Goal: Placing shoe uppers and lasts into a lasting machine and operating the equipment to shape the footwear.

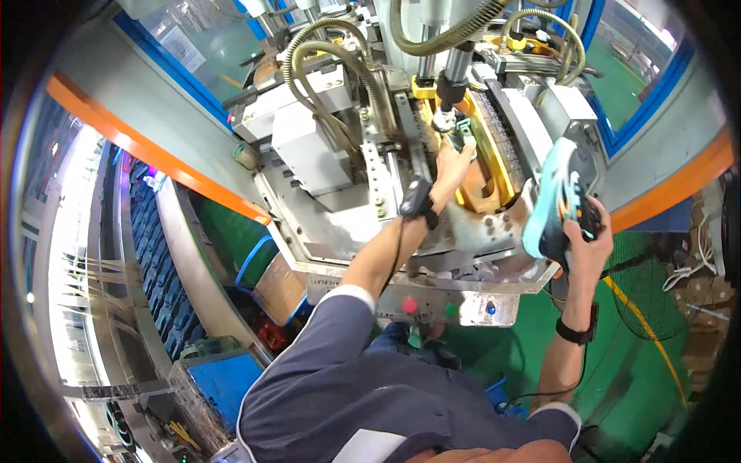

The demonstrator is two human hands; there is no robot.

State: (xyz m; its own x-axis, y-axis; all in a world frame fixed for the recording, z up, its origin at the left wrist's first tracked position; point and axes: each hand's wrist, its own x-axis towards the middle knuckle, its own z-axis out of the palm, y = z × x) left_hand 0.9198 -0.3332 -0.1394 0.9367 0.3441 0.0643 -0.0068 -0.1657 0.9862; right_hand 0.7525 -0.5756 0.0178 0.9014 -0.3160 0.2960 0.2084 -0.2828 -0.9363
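Dark shirt (340,405) foremost, the worker stands at the machine's metal bed (332,231), left hand (454,166) reaching past its front edge into a yellow-walled trough (496,147), fingers bent close at a small green-and-dark piece (464,128), though I can't tell whether they grip it. Off the bed's right front corner, the right hand (589,243) holds up a teal-soled black shoe (562,197), fingers curled partway closed around its lower end. It looks light to me, the upper soft and the sole springier, so I'd judge that lower end a sound hold, gripped without crushing.
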